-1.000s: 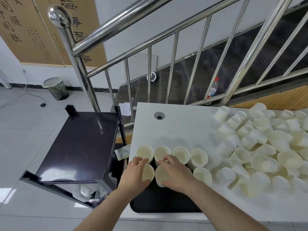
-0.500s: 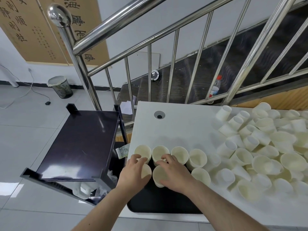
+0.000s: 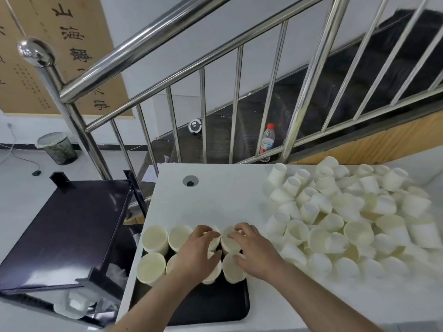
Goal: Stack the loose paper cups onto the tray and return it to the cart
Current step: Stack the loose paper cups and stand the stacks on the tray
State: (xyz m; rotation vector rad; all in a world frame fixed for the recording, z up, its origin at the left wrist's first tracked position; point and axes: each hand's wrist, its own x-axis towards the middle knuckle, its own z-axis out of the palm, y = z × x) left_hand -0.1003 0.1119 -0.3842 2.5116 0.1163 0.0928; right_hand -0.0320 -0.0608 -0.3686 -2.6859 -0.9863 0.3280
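A black tray (image 3: 206,305) lies on the white table's near-left corner with two rows of upright paper cups (image 3: 154,238) at its far end. My left hand (image 3: 191,255) curls over the third cup of the back row, fingers on its rim and thumb below. Beside it, my right hand (image 3: 255,250) grips the fourth back-row cup (image 3: 229,242) the same way. Both hands partly hide the front-row cups under them. A big heap of loose paper cups (image 3: 347,224) covers the table's right half. The black cart (image 3: 67,231) stands left of the table.
A steel stair railing (image 3: 203,121) runs right behind the table, with a plastic bottle (image 3: 267,140) on the steps beyond. The table has a cable hole (image 3: 190,181) near its far-left corner. A bin (image 3: 57,147) stands on the floor at far left.
Both hands have moved right, from the two left front-row cups to the cups further right in the rows. The left cups now stand free. The view has tilted up.
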